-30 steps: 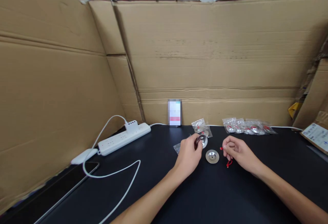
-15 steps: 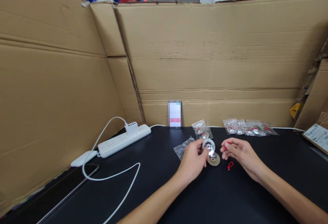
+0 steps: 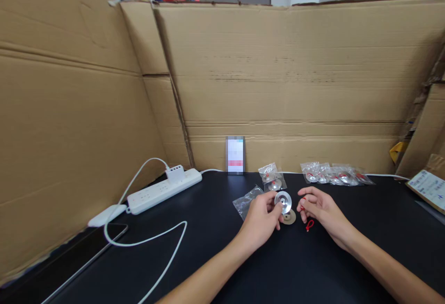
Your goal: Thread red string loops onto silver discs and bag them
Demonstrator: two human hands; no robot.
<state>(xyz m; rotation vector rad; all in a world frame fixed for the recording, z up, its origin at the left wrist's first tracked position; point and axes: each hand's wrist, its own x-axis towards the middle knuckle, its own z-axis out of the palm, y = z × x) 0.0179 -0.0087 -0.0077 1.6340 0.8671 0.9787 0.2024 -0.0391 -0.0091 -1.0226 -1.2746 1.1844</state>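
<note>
Between thumb and fingers, my left hand (image 3: 261, 212) pinches a shiny metal disc (image 3: 285, 199) with a raised centre, tilted towards me. Partly under it, a second metal disc (image 3: 289, 218) lies on the black table. To the right, my right hand (image 3: 318, 207) holds a small red cord (image 3: 302, 205) between thumb and fingertips; most of the cord is hidden by the fingers. Just below those fingers a red cord loop (image 3: 309, 225) rests on the table. Beside my left hand, a clear plastic bag (image 3: 244, 202) lies flat, partly covered by the hand.
Bagged discs with red cords (image 3: 273, 179) lie behind my left hand, and a row of several more (image 3: 336, 174) is further right. A phone (image 3: 235, 155) leans on the cardboard wall (image 3: 278, 86). At left are a power strip (image 3: 163, 193) and a loose white cable (image 3: 182, 234).
The disc in my left hand is tilted a little differently and covers more of the lower disc. My right fingers have shifted slightly, with the red cord still in them. The view moved slightly.
</note>
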